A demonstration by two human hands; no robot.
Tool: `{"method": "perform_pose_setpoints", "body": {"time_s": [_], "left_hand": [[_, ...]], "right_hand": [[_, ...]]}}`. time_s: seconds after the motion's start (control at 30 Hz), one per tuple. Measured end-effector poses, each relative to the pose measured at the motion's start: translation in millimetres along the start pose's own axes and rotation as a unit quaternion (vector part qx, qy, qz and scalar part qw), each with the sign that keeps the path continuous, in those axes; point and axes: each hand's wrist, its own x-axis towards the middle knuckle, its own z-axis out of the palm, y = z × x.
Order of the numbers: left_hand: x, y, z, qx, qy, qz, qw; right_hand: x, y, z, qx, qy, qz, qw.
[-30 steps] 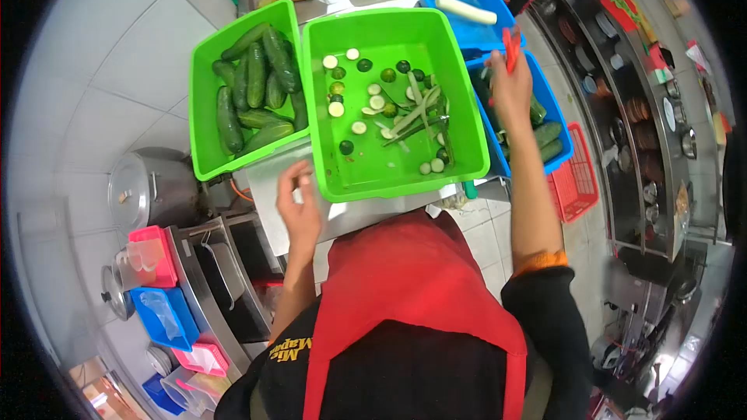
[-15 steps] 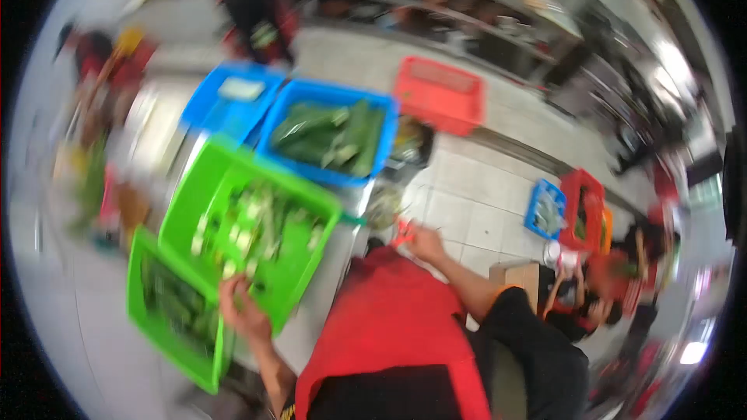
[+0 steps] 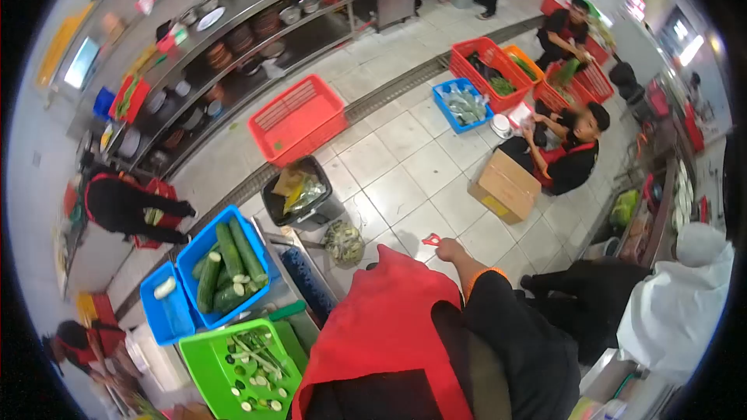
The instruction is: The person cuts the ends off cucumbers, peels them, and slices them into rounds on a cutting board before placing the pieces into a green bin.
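My right hand (image 3: pixel 449 250) is closed around a small red tool (image 3: pixel 431 240), which looks like a peeler, held out over the tiled floor. My left hand is outside the picture. At the lower left, a green tray (image 3: pixel 205 367) holds cut pieces and trimmings of vegetable. Behind it a blue basket (image 3: pixel 184 264) contains several long green vegetables (image 3: pixel 247 252), some with cut ends. A smaller blue tray (image 3: pixel 167 316) beside it has one pale piece (image 3: pixel 165 288). A green-handled knife (image 3: pixel 287 311) lies at the green tray's far edge.
A black bin (image 3: pixel 311 210) and a bag of scraps (image 3: pixel 343 243) stand ahead. Beyond them is a red crate (image 3: pixel 299 120). Right of centre are a cardboard box (image 3: pixel 504 187) and a seated person (image 3: pixel 572 152). Another person (image 3: pixel 128 202) bends at the left.
The view has swung to the right, and the trays now appear lower left. My left hand has gone out of view. My right hand still has the red tool.
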Motion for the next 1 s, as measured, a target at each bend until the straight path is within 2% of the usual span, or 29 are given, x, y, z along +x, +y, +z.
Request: {"method": "perform_pose_setpoints", "body": {"time_s": [0.07, 0.17, 0.3, 0.37, 0.43, 0.5, 0.57, 0.6, 0.63, 0.7, 0.73, 0.77, 0.8, 0.83, 0.87, 0.9, 0.97, 1.0], "left_hand": [[19.1, 0.5, 15.8, 0.004, -0.006, 0.005, 1.0], [41.3, 1.0, 35.4, 0.005, -0.022, 0.014, 1.0], [54.9, 1.3, 50.3, 0.007, -0.038, 0.024, 0.999], [59.3, -0.6, 54.6, 0.011, -0.043, 0.023, 0.999], [63.3, -2.7, 59.3, 0.009, -0.049, 0.019, 0.999], [71.7, -5.1, 66.9, 0.004, -0.055, 0.02, 0.998], [76.7, -6.2, 70.5, 0.002, -0.054, 0.026, 0.998], [79.6, -5.9, 70.3, 0.002, -0.052, 0.032, 0.998], [80.5, -6.2, 69.0, 0.001, -0.051, 0.039, 0.998], [81.3, -8.2, 66.1, 0.003, -0.05, 0.053, 0.997], [81.0, -9.9, 64.8, 0.003, -0.051, 0.061, 0.997], [80.1, -12.1, 63.0, 0.004, -0.05, 0.067, 0.996], [78.3, -14.0, 59.5, 0.005, -0.049, 0.073, 0.996], [76.5, -15.8, 56.6, 0.006, -0.047, 0.08, 0.996], [72.9, -17.9, 52.4, 0.008, -0.047, 0.085, 0.995], [67.2, -19.6, 47.0, 0.013, -0.043, 0.089, 0.995], [53.7, -22.5, 35.9, 0.021, -0.033, 0.093, 0.995], [45.7, -22.8, 30.3, 0.025, -0.029, 0.096, 0.995]], "right_hand": [[16.3, -1.4, 21.4, 0.019, -0.009, -0.034, 0.999], [-23.8, -36.7, -10.9, 0.093, -0.015, 0.007, 0.996], [-42.0, -14.8, -9.1, 0.113, -0.018, 0.04, 0.993], [-49.4, 0.3, -21.9, 0.094, 0.019, 0.018, 0.995], [-52.4, 8.9, -49.2, 0.179, 0.131, 0.019, 0.975], [-77.3, -9.0, -130.5, 0.195, 0.249, 0.072, 0.946], [-63.3, 3.2, -195.8, 0.244, 0.46, -0.013, 0.854], [-73.1, -9.3, -247.2, 0.215, 0.551, -0.006, 0.806], [-99.4, -31.3, -312.2, 0.243, 0.56, 0.016, 0.792], [-131.3, -41.9, -413.9, 0.182, 0.686, -0.085, 0.699], [-145.1, -49.0, -460.6, 0.096, 0.788, -0.115, 0.597], [-165.4, -55.9, -503.6, 0.103, 0.808, -0.125, 0.566], [-197.6, -75.8, -532.2, 0.09, 0.812, -0.045, 0.575], [-184.7, -35.1, -580.7, 0.091, 0.834, -0.004, 0.544], [-213.6, -89.7, -578.8, 0.146, 0.816, -0.125, 0.545], [-211.1, -93.4, -595.7, 0.192, 0.804, -0.202, 0.525], [-200.6, -91.9, -605.4, 0.148, 0.778, -0.066, 0.606], [-190.6, -116.2, -585.7, 0.118, 0.782, -0.11, 0.602]]}}
